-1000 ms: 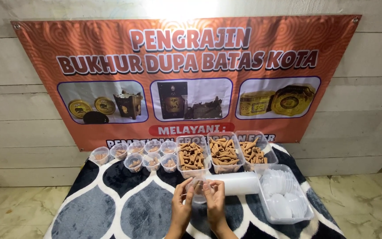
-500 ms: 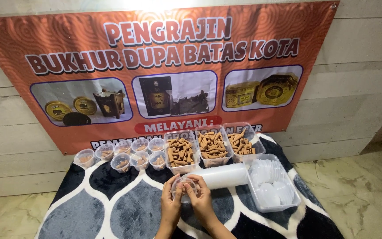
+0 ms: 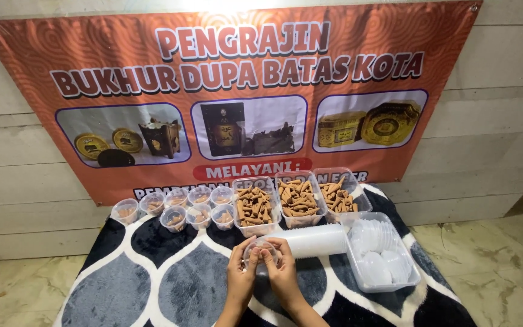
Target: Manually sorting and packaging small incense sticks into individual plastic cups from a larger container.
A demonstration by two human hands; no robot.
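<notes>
Head view, looking down: both forearms come up from the bottom edge, close together, wrists nearly touching. Left hand [image 3: 241, 275] and right hand [image 3: 282, 274] are raised side by side with fingers curled inward, both grasping one small clear plastic cup [image 3: 260, 253] between the fingertips; thumbs sit on the near side, fingers wrap the rim from either side. Cup is held just above the rug, centred between the two hands, round, transparent; contents cannot be told. Underneath lies a dark rug [image 3: 152, 284] with grey and white lattice shapes, spread on a pale tiled floor [image 3: 503, 266]. Just beyond the right hand lies a white sleeve of stacked cups [image 3: 316, 240] on its side. To the right sits a clear rectangular tray of white lids [image 3: 381, 254]. Farther back, three clear tubs of brown incense cones [image 3: 298, 198] stand in a row, touching. Left of them, a cluster of small filled cups [image 3: 177, 209] in two rows. Behind everything, an orange banner [image 3: 243, 91] with product photos hangs on a pale plank wall [image 3: 503, 121].
</notes>
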